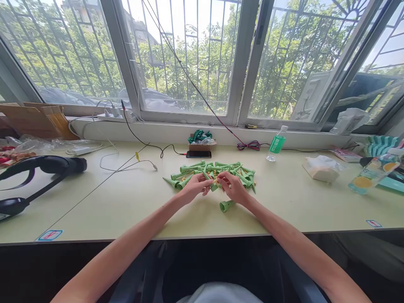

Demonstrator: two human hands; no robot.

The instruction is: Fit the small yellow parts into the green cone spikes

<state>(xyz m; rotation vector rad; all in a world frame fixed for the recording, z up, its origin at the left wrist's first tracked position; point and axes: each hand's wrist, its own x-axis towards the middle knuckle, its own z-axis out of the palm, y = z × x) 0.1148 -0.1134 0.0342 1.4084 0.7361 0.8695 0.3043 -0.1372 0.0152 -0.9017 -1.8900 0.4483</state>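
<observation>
In the middle of the table lies a pile of light green plastic cone-shaped pieces (192, 167), with small yellowish bits scattered among them. My left hand (197, 186) is closed on one green cone piece (214, 186), its wide end tilted down toward me. My right hand (234, 187) is beside it, thumb and fingers pinched together close to that piece. Whatever sits between those right fingertips is too small to make out; a yellowish bit shows near them. Another green cone piece (224, 205) lies apart, just below my right hand and partly covered by it.
Behind the pile are a phone (198, 154) and a small box (202, 147) with green wrapping. To the right stand a bottle (276, 144), a tissue pack (322, 168) and a juice bottle (372, 174). A black headset (47, 165) and white cables (126, 169) lie left.
</observation>
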